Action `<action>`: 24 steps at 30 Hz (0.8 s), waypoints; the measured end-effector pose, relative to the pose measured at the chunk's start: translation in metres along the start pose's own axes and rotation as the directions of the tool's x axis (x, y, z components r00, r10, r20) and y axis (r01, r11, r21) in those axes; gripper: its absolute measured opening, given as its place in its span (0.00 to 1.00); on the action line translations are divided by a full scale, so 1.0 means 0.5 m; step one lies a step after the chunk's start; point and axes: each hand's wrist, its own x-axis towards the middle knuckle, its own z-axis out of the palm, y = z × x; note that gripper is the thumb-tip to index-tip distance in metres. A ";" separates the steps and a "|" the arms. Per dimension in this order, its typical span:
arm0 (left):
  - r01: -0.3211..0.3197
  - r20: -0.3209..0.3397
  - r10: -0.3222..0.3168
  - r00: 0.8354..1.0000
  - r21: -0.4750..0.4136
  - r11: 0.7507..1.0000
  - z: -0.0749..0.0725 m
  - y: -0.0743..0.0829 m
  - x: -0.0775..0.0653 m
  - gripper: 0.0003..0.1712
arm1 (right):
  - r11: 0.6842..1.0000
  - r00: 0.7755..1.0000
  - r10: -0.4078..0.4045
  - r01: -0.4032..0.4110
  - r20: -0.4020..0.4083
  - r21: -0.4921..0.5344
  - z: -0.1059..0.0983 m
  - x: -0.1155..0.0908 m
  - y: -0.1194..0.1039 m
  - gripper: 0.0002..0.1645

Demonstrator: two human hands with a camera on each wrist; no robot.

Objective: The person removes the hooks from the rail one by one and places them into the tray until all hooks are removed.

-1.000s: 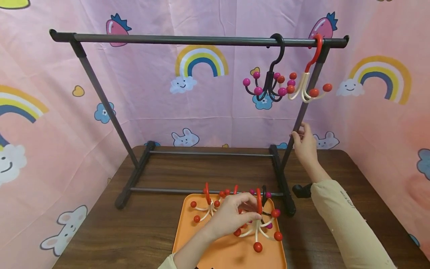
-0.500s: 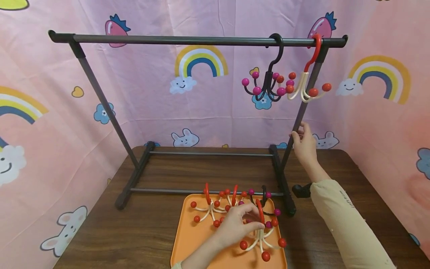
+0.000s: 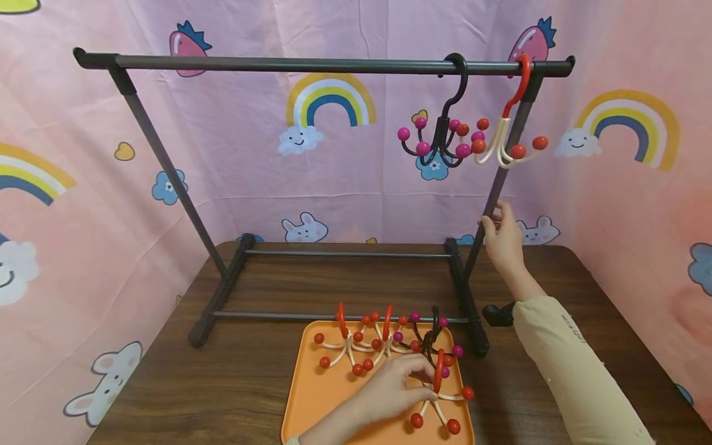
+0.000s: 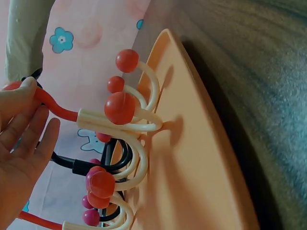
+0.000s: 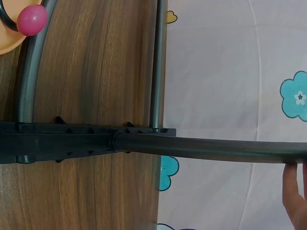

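Note:
My left hand (image 3: pixel 396 386) pinches the red hook of a white multi-arm hanger (image 3: pixel 439 374) with red ball tips. That hanger stands hook-up at the right front of the orange tray (image 3: pixel 328 411); in the left wrist view its curved arms (image 4: pixel 152 122) are at the tray's surface. Behind it, two similar white hangers with red hooks (image 3: pixel 342 320) and a black hanger with pink balls (image 3: pixel 436 320) stand on the tray. My right hand (image 3: pixel 505 247) holds the right post (image 3: pixel 495 194) of the dark rack, thumb in front; the right wrist view shows only some fingers (image 5: pixel 290 191) against it.
From the right end of the rack's top bar (image 3: pixel 289 64) hang a black hanger (image 3: pixel 442 133) and a white one with a red hook (image 3: pixel 502 133). The rack's feet (image 3: pixel 222 296) rest on the brown table (image 3: pixel 167 377). A black knob-like piece (image 3: pixel 499 314) lies beside the right foot.
My left hand has brought the white hanger down and a little right, toward the tray's right front corner, uncovering the hangers behind. My right hand stays at the post.

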 end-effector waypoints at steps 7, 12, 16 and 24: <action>0.071 0.117 -0.086 0.989 0.127 0.989 -0.033 0.025 0.008 0.10 | 1.000 1.000 -0.004 0.004 0.016 -0.002 -0.001 -0.003 -0.001 0.21; 0.078 0.129 -0.107 0.986 0.212 0.974 -0.101 0.072 0.029 0.11 | 1.000 1.000 -0.006 0.006 0.011 -0.006 -0.001 -0.002 -0.001 0.20; 0.045 0.057 -0.060 0.997 0.244 0.969 -0.172 0.112 0.061 0.09 | 1.000 1.000 -0.002 0.002 0.005 -0.011 -0.001 -0.001 -0.001 0.20; 0.090 -0.048 -0.083 0.995 0.185 0.979 -0.289 0.195 0.137 0.07 | 1.000 1.000 0.000 0.000 0.001 -0.016 0.001 -0.003 0.000 0.19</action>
